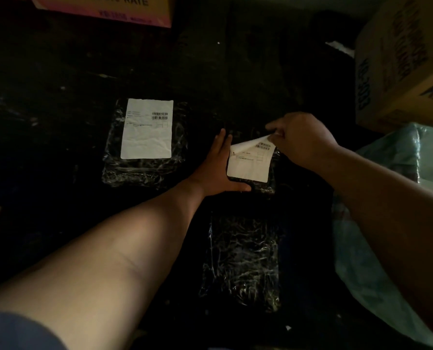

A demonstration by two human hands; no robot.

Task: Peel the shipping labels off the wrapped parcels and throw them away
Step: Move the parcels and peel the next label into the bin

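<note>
Midway: right hand [303,140] pinching label [249,162] corner, half lifted off middle parcel [271,183]. Left hand [216,170] flat, fingers straight, bracing it. Parcel [240,261] below middle one bare; left parcel [144,145] labelled.

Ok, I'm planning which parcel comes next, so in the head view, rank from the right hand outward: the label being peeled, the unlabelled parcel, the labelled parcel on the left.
1. Label being peeled: pinched by the right hand.
2. Unlabelled parcel: below, nearer the person.
3. Labelled parcel: far left, beyond the left hand.
</note>
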